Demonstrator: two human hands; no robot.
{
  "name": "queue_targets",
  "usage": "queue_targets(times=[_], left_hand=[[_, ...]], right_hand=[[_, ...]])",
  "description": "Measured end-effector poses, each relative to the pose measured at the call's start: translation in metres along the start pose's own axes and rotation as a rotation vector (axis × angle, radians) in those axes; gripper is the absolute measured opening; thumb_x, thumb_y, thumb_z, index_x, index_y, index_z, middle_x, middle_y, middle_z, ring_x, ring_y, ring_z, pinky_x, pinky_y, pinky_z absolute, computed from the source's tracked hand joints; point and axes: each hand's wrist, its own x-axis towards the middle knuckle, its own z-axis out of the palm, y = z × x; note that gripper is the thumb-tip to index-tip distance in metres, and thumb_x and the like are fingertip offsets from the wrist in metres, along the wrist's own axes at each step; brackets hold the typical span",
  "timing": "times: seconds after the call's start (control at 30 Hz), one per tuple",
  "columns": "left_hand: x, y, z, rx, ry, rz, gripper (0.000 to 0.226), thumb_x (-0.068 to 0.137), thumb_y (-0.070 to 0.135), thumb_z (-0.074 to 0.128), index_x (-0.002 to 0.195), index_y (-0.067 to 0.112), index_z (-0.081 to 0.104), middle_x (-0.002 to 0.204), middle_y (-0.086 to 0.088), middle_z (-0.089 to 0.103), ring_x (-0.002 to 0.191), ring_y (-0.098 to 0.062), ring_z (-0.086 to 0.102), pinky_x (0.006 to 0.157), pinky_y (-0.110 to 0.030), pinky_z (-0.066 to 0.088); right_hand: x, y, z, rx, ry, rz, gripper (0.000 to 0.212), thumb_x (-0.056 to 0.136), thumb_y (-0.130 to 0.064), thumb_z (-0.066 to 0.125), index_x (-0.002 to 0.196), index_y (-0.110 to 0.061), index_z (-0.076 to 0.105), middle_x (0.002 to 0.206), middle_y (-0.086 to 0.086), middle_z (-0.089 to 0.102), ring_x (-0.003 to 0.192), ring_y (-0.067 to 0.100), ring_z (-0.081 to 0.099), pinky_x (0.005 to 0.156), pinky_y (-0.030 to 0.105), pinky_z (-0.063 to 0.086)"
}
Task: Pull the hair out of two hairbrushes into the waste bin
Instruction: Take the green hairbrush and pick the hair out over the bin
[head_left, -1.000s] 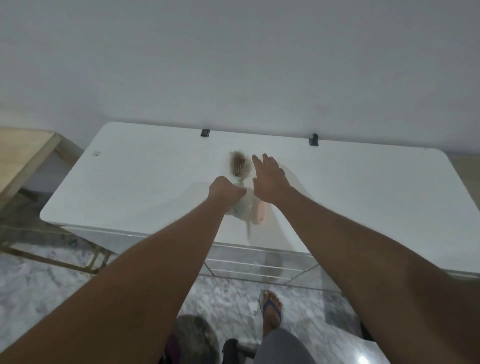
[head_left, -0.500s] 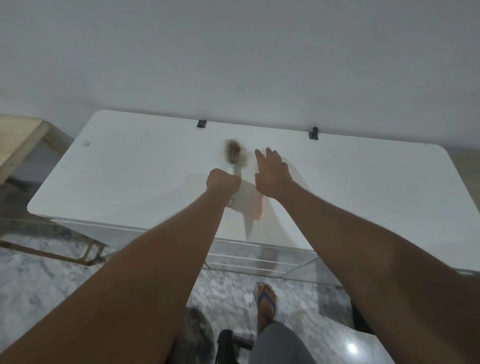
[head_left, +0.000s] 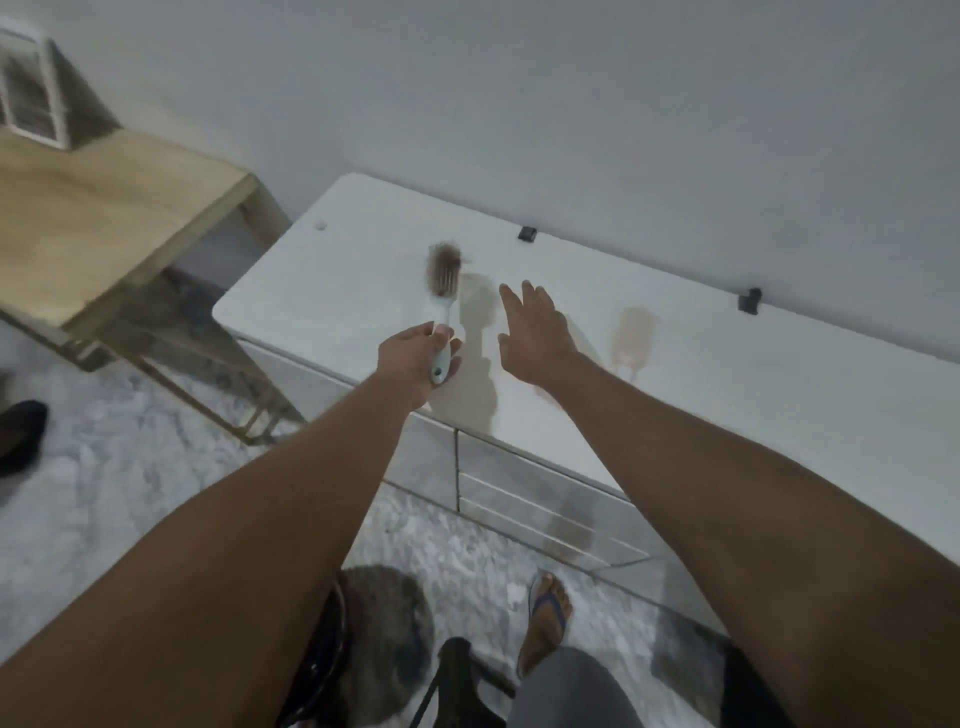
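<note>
Gripping the hairbrush (head_left: 444, 270) by its pale handle in the left hand (head_left: 415, 358), fingers curled shut around the lower end, with the hair-matted head raised above the white cabinet (head_left: 332, 291) near its left end. Holds the right hand (head_left: 535, 332) flat and empty, fingers spread wide, hovering over the cabinet top just right of the brush. Leaves a second, pinkish brush (head_left: 631, 338) lying on the cabinet top further right, blurred and hard to make out. Shows what is probably the waste bin (head_left: 384, 613), a dark round shape on the floor in front of the cabinet, below the left forearm and well apart from the brush. Risks, judging from this, shedding loose hair onto the cabinet top or the floor if pulled out here rather than over the bin. Risks a slip too, given a hold so low on a thin handle, once the right hand tugs at the tangled mat. Could also snag bristles or leave strands behind if yanked in one clump.
</note>
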Motion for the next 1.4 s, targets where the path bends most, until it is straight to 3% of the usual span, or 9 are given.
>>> queue_targets(times=[0.1, 0.23, 0.3, 0.43, 0.63, 0.87, 1.07, 1.4], left_hand=[[-0.01, 0.012, -0.06, -0.07, 0.09, 0.038, 0.004, 0.094, 0.006, 0.062, 0.092, 0.005, 0.064, 0.089, -0.011, 0.066, 0.072, -0.016, 0.066, 0.058, -0.026, 0.057], [-0.025, 0.019, -0.154, -0.159, 0.244, 0.095, 0.007, 0.096, 0.008, 0.06, 0.094, 0.004, 0.065, 0.089, -0.014, 0.065, 0.073, -0.018, 0.064, 0.056, -0.025, 0.055], [-0.033, 0.016, -0.206, -0.2, 0.334, 0.117, 0.008, 0.095, 0.007, 0.061, 0.099, 0.002, 0.066, 0.092, -0.015, 0.066, 0.077, -0.02, 0.065, 0.06, -0.028, 0.055], [-0.054, -0.012, -0.305, -0.322, 0.462, 0.114, 0.033, 0.093, 0.006, 0.064, 0.124, -0.003, 0.06, 0.093, -0.013, 0.067, 0.08, -0.018, 0.067, 0.053, -0.024, 0.053], [-0.093, -0.095, -0.397, -0.47, 0.614, 0.062, 0.035, 0.093, 0.004, 0.063, 0.127, -0.002, 0.059, 0.093, -0.013, 0.065, 0.077, -0.017, 0.064, 0.05, -0.024, 0.05], [-0.107, -0.209, -0.458, -0.566, 0.698, -0.01, 0.029, 0.094, 0.006, 0.061, 0.123, 0.0, 0.063, 0.096, -0.015, 0.064, 0.073, -0.019, 0.061, 0.049, -0.024, 0.051], [-0.075, -0.296, -0.484, -0.616, 0.668, -0.059, 0.028, 0.095, 0.01, 0.062, 0.121, 0.001, 0.064, 0.093, -0.01, 0.067, 0.078, -0.017, 0.063, 0.062, -0.027, 0.054], [-0.011, -0.418, -0.499, -0.596, 0.626, -0.057, 0.027, 0.098, 0.009, 0.056, 0.122, -0.003, 0.062, 0.085, -0.009, 0.063, 0.067, -0.014, 0.059, 0.056, -0.022, 0.052]], right_hand=[[0.009, -0.069, 0.012, 0.034, -0.03, -0.127, 0.068, 0.095, -0.022, 0.054, 0.153, -0.013, 0.019, 0.16, 0.02, 0.018, 0.148, 0.038, 0.015, 0.111, 0.052, 0.034], [0.007, -0.17, 0.036, 0.049, -0.056, -0.332, 0.069, 0.092, -0.021, 0.055, 0.152, -0.012, 0.022, 0.158, 0.021, 0.022, 0.146, 0.038, 0.02, 0.11, 0.052, 0.037], [0.0, -0.219, 0.051, 0.06, -0.071, -0.433, 0.069, 0.091, -0.021, 0.056, 0.151, -0.011, 0.025, 0.157, 0.02, 0.024, 0.144, 0.038, 0.024, 0.11, 0.05, 0.037], [-0.027, -0.303, 0.086, 0.112, -0.142, -0.59, 0.067, 0.089, -0.02, 0.06, 0.149, -0.012, 0.032, 0.153, 0.019, 0.032, 0.141, 0.038, 0.031, 0.111, 0.051, 0.038], [-0.095, -0.374, 0.171, 0.052, -0.29, -0.767, 0.068, 0.09, -0.019, 0.057, 0.151, -0.015, 0.026, 0.156, 0.016, 0.024, 0.145, 0.035, 0.021, 0.112, 0.05, 0.035], [-0.161, -0.404, 0.272, -0.033, -0.465, -0.888, 0.074, 0.091, -0.02, 0.057, 0.154, -0.014, 0.018, 0.159, 0.018, 0.019, 0.147, 0.036, 0.018, 0.114, 0.05, 0.032], [-0.184, -0.393, 0.358, -0.061, -0.524, -0.906, 0.069, 0.095, -0.024, 0.056, 0.153, -0.013, 0.021, 0.158, 0.017, 0.023, 0.147, 0.035, 0.02, 0.113, 0.048, 0.033], [-0.197, -0.355, 0.492, -0.064, -0.588, -0.866, 0.07, 0.097, -0.025, 0.054, 0.155, -0.014, 0.017, 0.162, 0.017, 0.017, 0.15, 0.035, 0.015, 0.117, 0.05, 0.028]])
